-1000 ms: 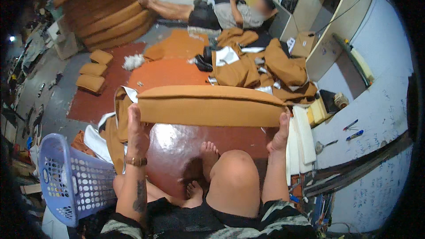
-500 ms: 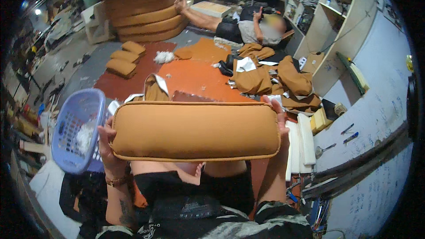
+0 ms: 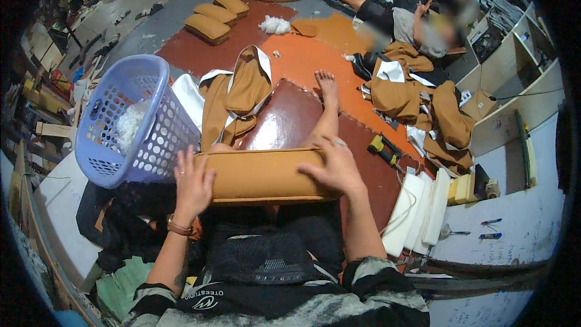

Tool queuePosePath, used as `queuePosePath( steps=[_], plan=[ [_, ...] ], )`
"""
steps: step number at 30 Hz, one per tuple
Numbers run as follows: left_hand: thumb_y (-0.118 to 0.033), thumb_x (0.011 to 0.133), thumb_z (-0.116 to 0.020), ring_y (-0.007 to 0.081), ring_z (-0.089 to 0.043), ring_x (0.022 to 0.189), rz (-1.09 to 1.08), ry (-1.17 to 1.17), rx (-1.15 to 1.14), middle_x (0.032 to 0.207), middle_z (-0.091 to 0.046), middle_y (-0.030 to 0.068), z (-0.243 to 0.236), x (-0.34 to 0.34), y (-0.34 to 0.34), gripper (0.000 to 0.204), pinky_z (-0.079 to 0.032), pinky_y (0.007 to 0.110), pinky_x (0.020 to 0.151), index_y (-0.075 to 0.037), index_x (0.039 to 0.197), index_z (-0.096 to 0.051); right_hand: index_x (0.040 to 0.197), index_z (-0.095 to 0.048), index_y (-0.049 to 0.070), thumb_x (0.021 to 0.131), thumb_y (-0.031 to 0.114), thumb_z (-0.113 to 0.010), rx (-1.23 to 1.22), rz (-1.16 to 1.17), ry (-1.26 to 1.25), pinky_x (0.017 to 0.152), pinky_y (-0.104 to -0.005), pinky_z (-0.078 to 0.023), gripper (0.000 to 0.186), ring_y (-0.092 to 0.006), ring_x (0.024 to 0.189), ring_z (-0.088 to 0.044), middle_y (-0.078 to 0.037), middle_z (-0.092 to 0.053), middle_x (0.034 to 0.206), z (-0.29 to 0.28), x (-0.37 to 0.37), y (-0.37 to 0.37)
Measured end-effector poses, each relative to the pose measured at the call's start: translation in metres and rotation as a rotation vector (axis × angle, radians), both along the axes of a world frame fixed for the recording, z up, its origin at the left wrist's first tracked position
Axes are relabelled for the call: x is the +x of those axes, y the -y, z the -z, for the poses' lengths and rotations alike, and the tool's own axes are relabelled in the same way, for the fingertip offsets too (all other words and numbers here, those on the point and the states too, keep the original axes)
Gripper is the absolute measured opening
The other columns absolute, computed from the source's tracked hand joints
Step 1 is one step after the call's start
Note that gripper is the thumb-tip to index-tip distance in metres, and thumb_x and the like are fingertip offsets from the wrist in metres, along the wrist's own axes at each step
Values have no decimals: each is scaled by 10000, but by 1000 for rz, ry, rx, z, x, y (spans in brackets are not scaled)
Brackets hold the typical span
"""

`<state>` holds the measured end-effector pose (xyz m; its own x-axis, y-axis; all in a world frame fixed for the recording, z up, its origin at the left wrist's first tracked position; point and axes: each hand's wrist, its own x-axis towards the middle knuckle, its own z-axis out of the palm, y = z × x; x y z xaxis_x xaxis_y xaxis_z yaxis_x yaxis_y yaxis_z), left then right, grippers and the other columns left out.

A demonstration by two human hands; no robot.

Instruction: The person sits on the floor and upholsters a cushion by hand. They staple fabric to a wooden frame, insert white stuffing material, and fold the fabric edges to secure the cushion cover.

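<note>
A long tan cushion with piped edges lies across my lap, its padded face up. My left hand presses round its left end, fingers stretched away from me and thumb on the cover. At the opposite end, my right hand has its thumb on the face and its fingers over the far edge. The cushion is held between both hands. Just beyond it lie tan covers with white edging, partly folded over each other.
A lilac perforated basket with white stuffing stands on my left. Three small tan cushions lie farther off. Tan covers are heaped at right, near a yellow-black power tool and white foam strips. Another person reclines at the back right.
The cushion has come down from in front of me onto my lap. Both hands have shifted from its end edges to partly over its ends. My view has tilted and turned left.
</note>
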<state>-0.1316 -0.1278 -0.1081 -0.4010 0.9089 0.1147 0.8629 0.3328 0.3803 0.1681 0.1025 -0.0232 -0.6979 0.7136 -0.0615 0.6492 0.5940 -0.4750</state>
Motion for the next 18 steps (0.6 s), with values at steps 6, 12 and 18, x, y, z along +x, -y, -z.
queuePosePath(
  steps=[6, 12, 18],
  plan=[
    [-361, 978, -612, 399, -439, 1478, 250, 93, -169, 1575, -512, 156, -16, 48, -71, 604, -229, 662, 1223, -84, 1511, -544, 1625, -360, 58, 719, 640, -873, 165, -520, -296, 1152, -616, -385, 1192, -513, 1403, -484, -290, -465, 1577, 28, -121, 39],
    [-312, 973, -577, 409, -481, 1437, 139, 61, -12, 1507, -586, 145, -3, 75, -74, 523, -246, 608, 1233, -120, 1458, -625, 1647, -361, 193, 736, 717, -803, 5, -546, 55, 1163, -685, -331, 1139, -563, 1376, -473, -317, -368, 1620, 38, -80, 38],
    [-272, 962, -594, 431, -511, 1379, -1, -22, 52, 1441, -626, 150, -4, 63, -73, 449, -274, 622, 1213, -77, 1353, -698, 1556, -526, 309, 699, 732, -813, 126, -395, 46, 1133, -653, -355, 998, -477, 1317, -509, -225, -477, 1537, 39, -21, 6]
  ],
)
